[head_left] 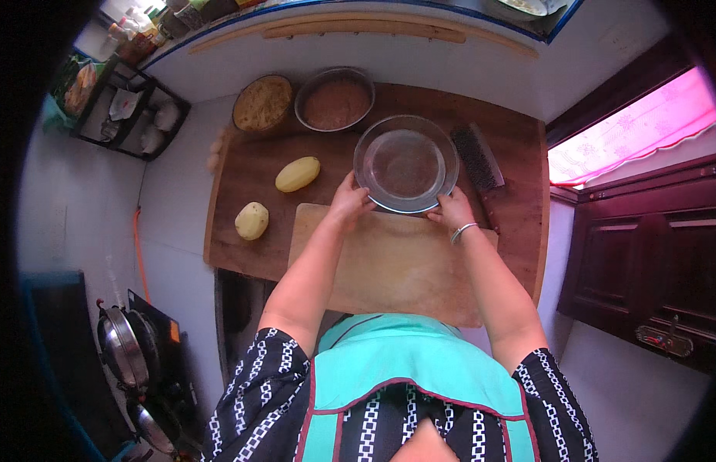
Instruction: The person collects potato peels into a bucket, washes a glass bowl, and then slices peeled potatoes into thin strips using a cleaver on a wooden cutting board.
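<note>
A clear glass bowl (405,163) sits on the brown wooden table (242,181), just beyond a pale wooden cutting board (388,266). My left hand (348,202) grips the bowl's near left rim. My right hand (454,208), with a bangle on the wrist, grips its near right rim. The bowl looks empty. Two peeled potatoes lie to the left: one (298,174) farther away, one (252,221) nearer the table's left edge.
At the table's far side stand a bowl of yellowish shreds (262,103) and a metal bowl of brown powder (335,101). A cleaver (479,160) lies right of the glass bowl. A stove with pots (131,346) stands lower left, a dark wooden cabinet (642,262) at right.
</note>
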A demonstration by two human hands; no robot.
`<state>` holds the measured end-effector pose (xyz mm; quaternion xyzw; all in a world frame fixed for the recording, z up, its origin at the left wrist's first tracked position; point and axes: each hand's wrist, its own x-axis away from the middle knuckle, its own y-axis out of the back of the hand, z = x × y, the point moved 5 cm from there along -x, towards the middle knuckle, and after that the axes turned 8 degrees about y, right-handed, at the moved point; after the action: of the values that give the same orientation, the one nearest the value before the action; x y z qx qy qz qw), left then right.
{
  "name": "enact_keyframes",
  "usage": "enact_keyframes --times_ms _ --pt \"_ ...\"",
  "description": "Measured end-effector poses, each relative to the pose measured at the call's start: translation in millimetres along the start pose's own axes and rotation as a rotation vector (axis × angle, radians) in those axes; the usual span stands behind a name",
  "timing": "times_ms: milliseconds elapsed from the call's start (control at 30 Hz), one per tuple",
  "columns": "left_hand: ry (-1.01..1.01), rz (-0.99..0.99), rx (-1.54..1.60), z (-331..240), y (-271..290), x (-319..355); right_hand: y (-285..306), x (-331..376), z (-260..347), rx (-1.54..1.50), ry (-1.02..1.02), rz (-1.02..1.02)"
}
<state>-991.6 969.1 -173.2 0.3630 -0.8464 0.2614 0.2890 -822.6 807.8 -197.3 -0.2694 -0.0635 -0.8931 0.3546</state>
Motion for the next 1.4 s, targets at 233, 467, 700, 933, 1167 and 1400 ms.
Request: enact_keyframes --times_ms 233,467,700,933,1167,1400 --pt "-0.001 -0.031 0.016 -16.5 -6.4 -13.0 4.5 -16.1 15.8 0.025 0.075 -0.054" --pt "0.05 -0.101 -0.04 -45.3 -22.6 -33.3 11.2 -48.3 36.0 0.066 0.07 -0.033" --pt "-0.004 -0.071 -0.017 -70.6 -31.7 -66.9 15.4 -82.4 59.4 -0.015 0.029 0.01" --pt "-0.109 -0.153 -0.555 -25.2 -26.6 -56.7 136.8 -43.8 77.9 0.835 0.727 -0.433" --pt "-0.47 -0.037 -1.372 -3.7 -85.8 -24.5 170.2 17.5 14.1 1.109 0.432 -0.15" --pt "-0.553 0.087 -1.489 3.8 -115.1 -26.5 194.5 41.4 19.8 1.234 0.185 -0.399"
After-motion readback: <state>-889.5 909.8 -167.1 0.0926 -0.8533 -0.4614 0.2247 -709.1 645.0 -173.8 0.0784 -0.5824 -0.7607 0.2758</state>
